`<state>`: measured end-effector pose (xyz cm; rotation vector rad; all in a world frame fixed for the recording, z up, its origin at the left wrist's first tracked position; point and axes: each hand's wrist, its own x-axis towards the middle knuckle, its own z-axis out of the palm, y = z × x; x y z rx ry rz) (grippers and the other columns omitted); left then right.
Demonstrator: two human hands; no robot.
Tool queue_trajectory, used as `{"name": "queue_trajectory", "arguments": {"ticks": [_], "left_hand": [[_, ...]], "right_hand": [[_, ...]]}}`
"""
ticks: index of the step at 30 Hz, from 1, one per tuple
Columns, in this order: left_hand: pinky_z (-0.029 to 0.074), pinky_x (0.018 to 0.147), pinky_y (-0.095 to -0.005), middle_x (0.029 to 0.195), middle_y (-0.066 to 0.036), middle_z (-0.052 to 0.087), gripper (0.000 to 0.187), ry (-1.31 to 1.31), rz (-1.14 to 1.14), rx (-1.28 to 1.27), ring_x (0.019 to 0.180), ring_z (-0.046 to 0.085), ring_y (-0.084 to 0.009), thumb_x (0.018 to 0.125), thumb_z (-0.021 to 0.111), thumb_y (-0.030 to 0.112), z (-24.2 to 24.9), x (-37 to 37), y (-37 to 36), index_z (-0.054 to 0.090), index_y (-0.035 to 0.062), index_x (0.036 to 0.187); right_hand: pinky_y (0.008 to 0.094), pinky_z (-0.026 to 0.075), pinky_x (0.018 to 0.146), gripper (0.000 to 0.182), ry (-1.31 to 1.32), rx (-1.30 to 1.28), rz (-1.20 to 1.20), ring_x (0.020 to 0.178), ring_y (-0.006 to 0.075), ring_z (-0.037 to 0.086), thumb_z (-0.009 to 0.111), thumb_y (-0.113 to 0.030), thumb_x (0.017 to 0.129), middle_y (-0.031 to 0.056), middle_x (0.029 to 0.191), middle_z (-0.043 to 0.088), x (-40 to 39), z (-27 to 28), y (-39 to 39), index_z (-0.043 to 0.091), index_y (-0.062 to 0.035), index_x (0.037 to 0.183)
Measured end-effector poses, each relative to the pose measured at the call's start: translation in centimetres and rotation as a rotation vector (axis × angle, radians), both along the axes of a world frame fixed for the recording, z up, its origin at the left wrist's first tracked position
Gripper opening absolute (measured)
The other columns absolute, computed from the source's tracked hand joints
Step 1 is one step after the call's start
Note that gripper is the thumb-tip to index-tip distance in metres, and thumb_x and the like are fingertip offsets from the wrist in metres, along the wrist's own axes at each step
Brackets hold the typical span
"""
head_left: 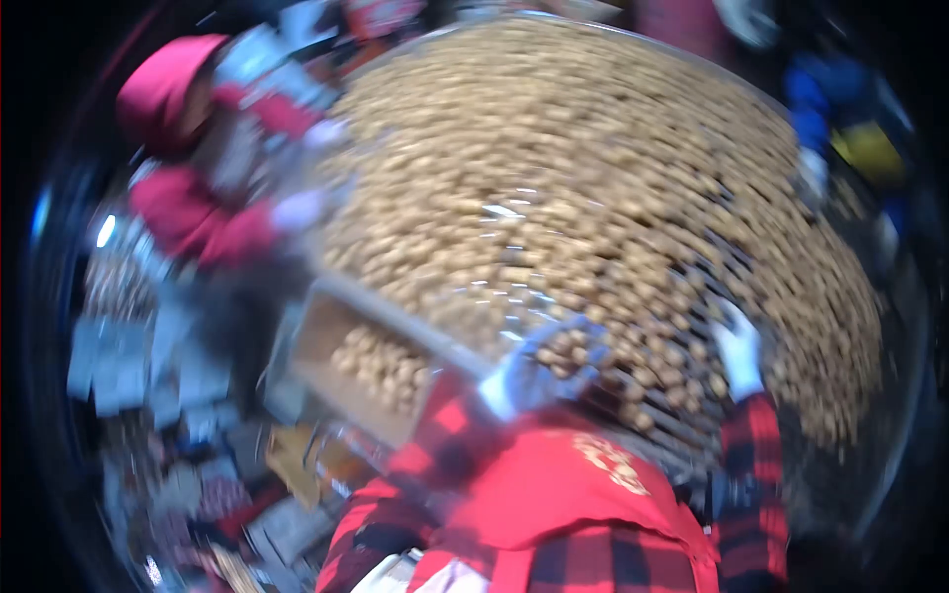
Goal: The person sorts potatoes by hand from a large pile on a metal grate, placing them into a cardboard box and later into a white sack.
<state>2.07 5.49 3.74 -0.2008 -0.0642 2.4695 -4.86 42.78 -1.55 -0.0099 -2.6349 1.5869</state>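
A wide heap of small round tan pieces that look like walnuts [554,148] spreads before me, blurred by motion. My left hand [519,383], in a blue and white glove, curves around several of these walnuts [563,353] at the near edge of the heap. To the right, my right hand [739,351], in a pale glove, reaches over the walnuts with its fingers stretched out. Its fingertips are smeared, and I see nothing held in it. Dark slats [682,420] show between the walnuts in front of me.
Left of my left hand stands a bin [321,341] partly filled with walnuts. A person in a red hood [173,94] works with gloved hands at the heap's left edge. Blue clothing [825,94] shows at the far right. Boxes and bags [178,366] crowd the lower left.
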Motion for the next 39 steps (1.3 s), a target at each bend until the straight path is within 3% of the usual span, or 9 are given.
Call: {"name": "queue_trajectory", "arguments": {"ticks": [2, 6, 18, 28, 32, 34, 35, 37, 39], "left_hand": [[0.049, 0.103, -0.045, 0.125, -0.015, 0.063, 0.04, -0.181, 0.035, -0.162, 0.118, 0.061, -0.0316, 0.1, 0.056, 0.024, 0.0, 1.3, -0.2, 0.055, 0.0011, 0.132], [0.048, 0.101, -0.0488, 0.124, -0.014, 0.064, 0.035, -0.177, 0.236, -0.054, 0.12, 0.059, -0.0331, 0.101, 0.053, 0.023, -0.8, 5.1, -1.0, 0.057, 0.0033, 0.129], [0.054, 0.093, -0.0426, 0.122, -0.011, 0.062, 0.025, -0.067, 0.929, 0.189, 0.111, 0.062, -0.0243, 0.097, 0.057, 0.016, 2.9, 13.3, -18.2, 0.063, 0.0063, 0.119], [0.047, 0.104, -0.0566, 0.126, -0.02, 0.055, 0.046, -0.654, 1.504, -0.525, 0.126, 0.051, -0.0392, 0.095, 0.056, 0.045, -3.2, 19.6, -49.0, 0.055, 0.0087, 0.124], [0.044, 0.104, -0.0563, 0.154, -0.023, 0.026, 0.078, -0.87, 1.298, -0.586, 0.14, 0.035, -0.0371, 0.096, 0.051, 0.054, -4.2, 20.0, -49.5, 0.025, 0.0096, 0.154], [0.052, 0.1, -0.0473, 0.136, -0.015, 0.054, 0.047, 0.09, 1.251, -0.541, 0.12, 0.057, -0.03, 0.103, 0.048, 0.04, -7.7, 21.0, -47.2, 0.05, 0.0069, 0.136], [0.054, 0.097, -0.0434, 0.128, -0.012, 0.06, 0.043, -0.159, 1.01, -1.38, 0.111, 0.062, -0.0285, 0.102, 0.049, 0.037, -9.5, 21.0, -44.1, 0.054, 0.0042, 0.13], [0.05, 0.102, -0.044, 0.128, -0.013, 0.059, 0.036, -0.071, 0.803, -0.378, 0.115, 0.059, -0.0269, 0.102, 0.051, 0.03, -0.3, 17.2, -34.5, 0.054, 0.0049, 0.127], [0.046, 0.106, -0.0441, 0.128, -0.012, 0.058, 0.041, -0.212, 0.6, -0.435, 0.118, 0.057, -0.0268, 0.102, 0.05, 0.037, 1.6, 16.5, -28.3, 0.055, 0.0057, 0.128]], "right_hand": [[0.0216, 0.051, 0.062, 0.051, -0.473, -0.783, 0.049, 0.078, 0.0107, 0.063, 0.063, -0.017, 0.097, 0.0069, 0.11, 0.068, -0.4, 1.5, 1.8, 0.047, -0.0003, 0.143], [0.029, 0.058, 0.078, 0.057, -0.538, -1.247, 0.25, 0.097, 0.0178, 0.067, 0.06, -0.031, 0.1, 0.012, 0.145, 0.05, 0.8, 5.5, -5.0, 0.041, -0.0065, 0.147], [0.0354, 0.057, 0.085, 0.057, -0.963, -0.788, 0.511, 0.099, 0.0205, 0.066, 0.076, -0.025, 0.089, 0.0092, 0.122, 0.063, 3.0, 7.4, -25.1, 0.05, -0.0055, 0.136], [0.0326, 0.053, 0.087, 0.05, -0.937, -0.54, 0.426, 0.098, 0.0179, 0.064, 0.071, -0.025, 0.093, 0.0073, 0.118, 0.066, 7.4, 9.3, -31.6, 0.053, -0.0025, 0.133], [0.0321, 0.052, 0.086, 0.047, -0.824, -0.341, 0.379, 0.091, 0.0175, 0.065, 0.073, -0.027, 0.091, 0.0071, 0.108, 0.068, 7.6, 10.9, -35.0, 0.059, 0.0002, 0.127], [0.0306, 0.052, 0.085, 0.042, -0.719, -0.238, 0.526, 0.088, 0.0168, 0.066, 0.072, -0.021, 0.091, 0.0087, 0.106, 0.07, 6.9, 12.1, -37.2, 0.062, 0.0008, 0.126], [0.0303, 0.052, 0.085, 0.044, -0.709, -0.182, 0.562, 0.088, 0.0168, 0.066, 0.073, -0.02, 0.09, 0.0092, 0.106, 0.07, 6.8, 12.7, -38.9, 0.061, 0.0012, 0.126], [0.0309, 0.052, 0.087, 0.048, -0.722, -0.035, 0.657, 0.091, 0.0171, 0.066, 0.074, -0.018, 0.086, 0.0098, 0.108, 0.07, 7.8, 15.4, -44.3, 0.061, 0.0019, 0.128], [0.0346, 0.051, 0.089, 0.054, -0.306, 0.333, 1.056, 0.099, 0.0222, 0.065, 0.076, -0.016, 0.079, 0.0113, 0.115, 0.069, 7.9, 13.8, -47.1, 0.061, 0.0018, 0.127]]}}
